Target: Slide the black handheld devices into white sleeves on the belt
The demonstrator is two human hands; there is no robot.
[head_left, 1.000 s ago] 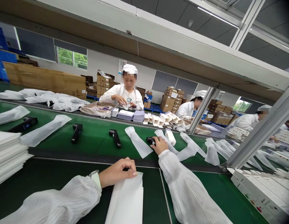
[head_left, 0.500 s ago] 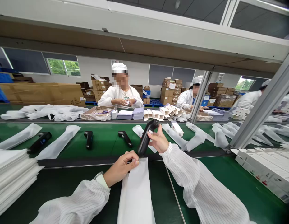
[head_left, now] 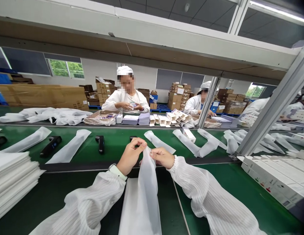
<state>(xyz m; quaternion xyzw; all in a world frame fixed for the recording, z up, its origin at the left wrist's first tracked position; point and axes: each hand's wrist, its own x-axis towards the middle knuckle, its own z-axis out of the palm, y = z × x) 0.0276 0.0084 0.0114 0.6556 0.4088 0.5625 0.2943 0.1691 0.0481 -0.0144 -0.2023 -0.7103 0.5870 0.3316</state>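
Both of my hands hold the upper end of a translucent white sleeve bag (head_left: 149, 186), which rises from a stack of similar white sleeves (head_left: 128, 205) in front of me. My left hand (head_left: 132, 153) pinches the tip of the bag between thumb and fingers. From the other side, my right hand (head_left: 162, 157) grips the bag's edge just below that tip. No black handheld device shows in either hand. Behind my left hand, part of a black device (head_left: 133, 138) lies on the green belt. Another black device (head_left: 100, 144) lies further left.
White sleeves (head_left: 68, 147) and a black device (head_left: 51, 146) lie along the belt (head_left: 117, 148). White sheets (head_left: 14, 182) are piled at left, white boxes (head_left: 277, 182) at right. A slanted metal post (head_left: 269, 101) and overhead shelf (head_left: 152, 36) frame the view. Co-workers sit opposite.
The black device that was in my right hand is out of sight. My right hand has moved down onto the sleeve bag, whose end is now raised. Things on the near belt have shifted right.
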